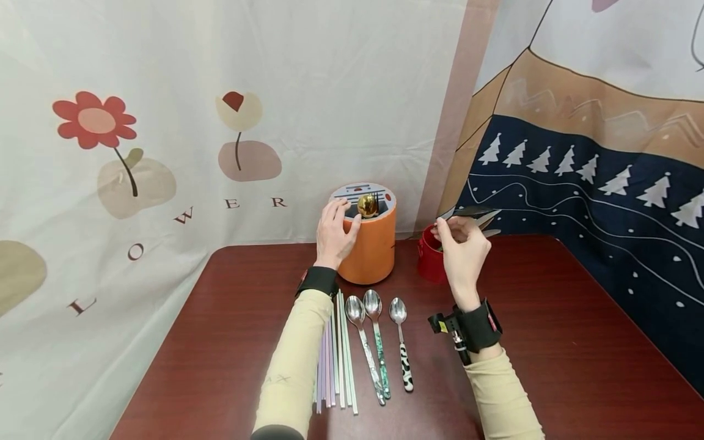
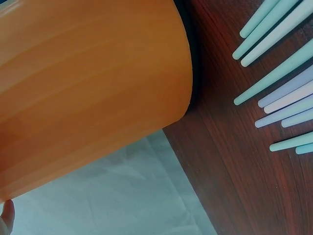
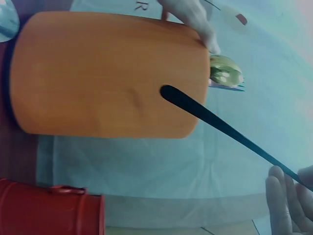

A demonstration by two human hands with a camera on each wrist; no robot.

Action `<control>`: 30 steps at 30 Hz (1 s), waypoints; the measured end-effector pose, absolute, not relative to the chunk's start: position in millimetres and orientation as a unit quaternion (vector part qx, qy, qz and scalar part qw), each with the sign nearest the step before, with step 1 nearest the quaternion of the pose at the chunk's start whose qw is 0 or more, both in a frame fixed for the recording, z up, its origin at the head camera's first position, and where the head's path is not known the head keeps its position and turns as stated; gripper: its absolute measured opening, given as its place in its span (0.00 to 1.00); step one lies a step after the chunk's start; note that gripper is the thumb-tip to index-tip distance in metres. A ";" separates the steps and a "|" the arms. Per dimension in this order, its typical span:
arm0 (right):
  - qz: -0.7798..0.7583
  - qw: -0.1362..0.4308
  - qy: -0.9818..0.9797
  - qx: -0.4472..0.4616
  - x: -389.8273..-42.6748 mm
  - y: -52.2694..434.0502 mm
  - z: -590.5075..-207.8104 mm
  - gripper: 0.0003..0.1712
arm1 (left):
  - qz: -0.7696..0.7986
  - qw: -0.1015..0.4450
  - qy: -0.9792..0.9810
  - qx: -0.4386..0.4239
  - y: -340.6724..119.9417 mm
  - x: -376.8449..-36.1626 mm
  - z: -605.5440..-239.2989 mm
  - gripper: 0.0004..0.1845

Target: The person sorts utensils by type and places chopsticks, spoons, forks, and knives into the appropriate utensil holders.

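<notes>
An orange utensil holder (image 1: 367, 250) with a patterned top stands at the back of the table. My left hand (image 1: 335, 235) rests at its left rim, fingertips over the top edge. A round gold spoon bowl (image 1: 367, 206) and dark fork tines stick up from the top. To the right, my right hand (image 1: 464, 250) is raised by a red cup (image 1: 431, 260). Thumb and fingers pinch a slim, dark-handled utensil (image 3: 215, 120); its handle crosses in front of the holder in the right wrist view. Several silver blades (image 1: 486, 219) show behind that hand.
Three spoons lie in front of the holder, one with a black-and-white handle (image 1: 406, 366). Several pastel chopsticks (image 1: 343, 360) lie left of them, partly under my left forearm. A printed cloth (image 1: 264, 220) hangs behind the wooden table (image 1: 220, 342).
</notes>
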State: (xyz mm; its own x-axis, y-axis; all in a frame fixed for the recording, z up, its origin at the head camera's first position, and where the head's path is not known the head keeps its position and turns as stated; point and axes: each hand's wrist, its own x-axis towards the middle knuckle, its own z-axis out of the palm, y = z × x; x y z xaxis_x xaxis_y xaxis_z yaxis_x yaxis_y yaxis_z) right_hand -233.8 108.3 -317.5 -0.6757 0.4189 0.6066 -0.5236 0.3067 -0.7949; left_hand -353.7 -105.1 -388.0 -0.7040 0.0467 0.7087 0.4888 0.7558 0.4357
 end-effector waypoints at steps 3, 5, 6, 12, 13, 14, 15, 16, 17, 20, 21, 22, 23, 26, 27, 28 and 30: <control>0.606 0.414 -0.679 0.035 -239.9 108.5 -310.9 0.11 | -0.310 0.353 -0.869 -0.154 -104.5 -353.3 -387.7 0.25; 0.615 0.426 -0.662 0.035 -249.0 110.3 -310.8 0.10 | -0.308 0.351 -0.871 -0.153 -104.0 -353.3 -387.7 0.25; 0.624 0.431 -0.651 0.037 -253.6 111.0 -310.7 0.10 | -0.306 0.350 -0.872 -0.151 -103.9 -353.3 -387.9 0.25; 0.652 0.459 -0.603 0.043 -279.3 107.9 -308.5 0.08 | -0.308 0.351 -0.872 -0.149 -103.3 -353.4 -388.2 0.25; 0.649 0.460 -0.604 0.041 -282.6 106.0 -307.8 0.07 | -0.308 0.353 -0.871 -0.149 -103.2 -353.4 -388.2 0.25; 0.645 0.461 -0.608 0.042 -285.7 104.1 -307.8 0.07 | -0.309 0.354 -0.870 -0.150 -103.2 -353.4 -388.5 0.25; 0.644 0.459 -0.611 0.044 -288.4 101.9 -307.9 0.07 | -0.309 0.356 -0.869 -0.150 -103.1 -353.5 -388.5 0.25; 0.640 0.455 -0.618 0.046 -290.1 99.5 -307.9 0.08 | -0.307 0.357 -0.869 -0.151 -103.0 -353.7 -389.0 0.24; 0.635 0.451 -0.625 0.048 -291.0 96.8 -307.5 0.09 | -0.306 0.358 -0.869 -0.152 -102.9 -353.8 -389.3 0.25; 0.610 0.438 -0.659 0.051 -288.0 87.6 -305.0 0.11 | -0.304 0.360 -0.868 -0.154 -102.3 -354.1 -390.3 0.25; 0.603 0.430 -0.670 0.053 -285.8 84.5 -303.8 0.11 | -0.305 0.361 -0.867 -0.155 -102.0 -354.1 -390.5 0.25; 0.594 0.422 -0.683 0.054 -283.3 81.5 -302.3 0.11 | -0.306 0.361 -0.867 -0.155 -101.9 -354.1 -390.7 0.25; 0.585 0.412 -0.696 0.056 -281.2 78.7 -301.1 0.11 | -0.307 0.361 -0.867 -0.155 -101.7 -354.0 -390.7 0.25; 0.561 0.385 -0.730 0.066 -291.5 76.9 -311.8 0.11 | -0.309 0.362 -0.866 -0.155 -101.9 -354.1 -390.6 0.25; 0.554 0.377 -0.739 0.071 -296.3 76.7 -315.8 0.11 | -0.310 0.362 -0.865 -0.155 -102.2 -354.1 -390.5 0.25; 0.547 0.368 -0.748 0.074 -301.4 76.5 -320.0 0.11 | -0.310 0.362 -0.865 -0.154 -102.4 -354.2 -390.5 0.25; 0.540 0.350 -0.761 0.080 -312.3 76.3 -329.0 0.11 | -0.309 0.364 -0.865 -0.154 -102.7 -354.7 -390.6 0.25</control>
